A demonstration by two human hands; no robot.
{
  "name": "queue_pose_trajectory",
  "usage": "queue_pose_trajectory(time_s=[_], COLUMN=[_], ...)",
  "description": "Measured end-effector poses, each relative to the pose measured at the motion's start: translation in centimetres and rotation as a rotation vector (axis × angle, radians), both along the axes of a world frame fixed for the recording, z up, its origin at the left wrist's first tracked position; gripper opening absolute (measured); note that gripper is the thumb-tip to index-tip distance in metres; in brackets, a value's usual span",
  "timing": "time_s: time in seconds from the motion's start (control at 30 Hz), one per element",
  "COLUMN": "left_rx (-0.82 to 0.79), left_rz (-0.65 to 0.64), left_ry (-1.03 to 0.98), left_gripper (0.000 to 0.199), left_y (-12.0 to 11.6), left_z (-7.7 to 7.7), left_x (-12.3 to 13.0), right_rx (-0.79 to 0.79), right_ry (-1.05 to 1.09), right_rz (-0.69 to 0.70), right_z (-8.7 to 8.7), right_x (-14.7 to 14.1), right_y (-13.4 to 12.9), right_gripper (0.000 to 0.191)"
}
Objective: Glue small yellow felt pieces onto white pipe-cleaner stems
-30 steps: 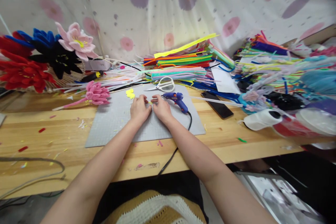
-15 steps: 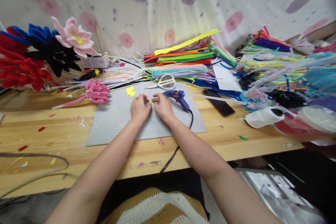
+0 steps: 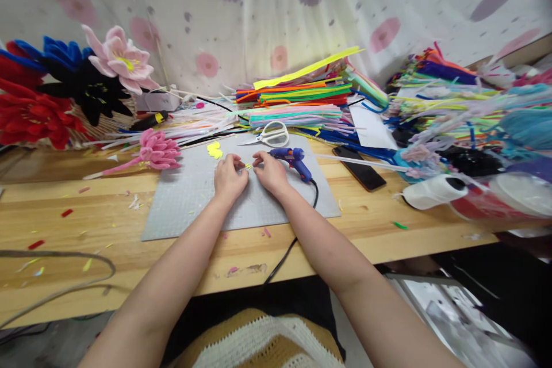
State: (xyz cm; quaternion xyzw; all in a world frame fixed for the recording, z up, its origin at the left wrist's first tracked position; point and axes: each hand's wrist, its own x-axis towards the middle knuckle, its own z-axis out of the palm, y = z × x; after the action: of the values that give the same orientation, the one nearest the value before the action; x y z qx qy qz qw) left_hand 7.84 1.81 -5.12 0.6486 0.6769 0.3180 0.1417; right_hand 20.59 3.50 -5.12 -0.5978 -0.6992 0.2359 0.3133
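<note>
Both hands are close together over the grey cutting mat [image 3: 181,201], fingers curled. Small yellow fuzzy pieces [image 3: 248,167], like short bits of pipe cleaner, show in the gap between them. My left hand [image 3: 230,177] is closed at their left end. My right hand [image 3: 271,172] is closed just right of them; its fingertips are partly hidden, so what they pinch is unclear. A bright yellow cut-out piece [image 3: 214,150] lies beyond my left hand. Beside my right hand rests a blue glue gun [image 3: 293,161], and white-handled scissors [image 3: 274,134] lie behind.
A pink fuzzy flower [image 3: 157,152] lies left of the mat, with more flowers [image 3: 123,60] behind. Pipe-cleaner bundles [image 3: 297,98] line the back. At right are a phone [image 3: 360,169] and a white spool [image 3: 435,192]. The glue gun's cord [image 3: 282,261] crosses the front edge.
My right hand has shifted slightly to the right, widening the gap between the hands, so more of the yellow pieces shows. My left hand stays almost where it was.
</note>
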Motion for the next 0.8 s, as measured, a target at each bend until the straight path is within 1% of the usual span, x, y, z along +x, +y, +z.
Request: queue_pose_trajectory(time_s=[0.17,0.33,0.63,0.8], left_rx=[-0.016,-0.024,-0.009,-0.015], left_rz=[0.004,-0.012,0.003,0.015], left_ry=[-0.015,0.015,0.028,0.056], left_gripper=[0.027,0.032,0.025,0.023], left_y=[0.06,-0.05,0.32,0.73], left_z=[-0.02,0.16,-0.09,-0.15], left_x=[-0.06,0.08,0.07,0.24], right_rx=[0.048,0.035,0.023,0.039], right_ry=[0.006,0.015,0.012,0.04], right_rz=[0.036,0.036,0.028,0.015], right_z=[-0.35,-0.59,-0.56,-0.7], right_x=[-0.15,-0.37,-0.69,-0.62], right_y=[0.35,0.81,0.84,0.84], right_gripper=[0.033,0.034,0.029,0.031])
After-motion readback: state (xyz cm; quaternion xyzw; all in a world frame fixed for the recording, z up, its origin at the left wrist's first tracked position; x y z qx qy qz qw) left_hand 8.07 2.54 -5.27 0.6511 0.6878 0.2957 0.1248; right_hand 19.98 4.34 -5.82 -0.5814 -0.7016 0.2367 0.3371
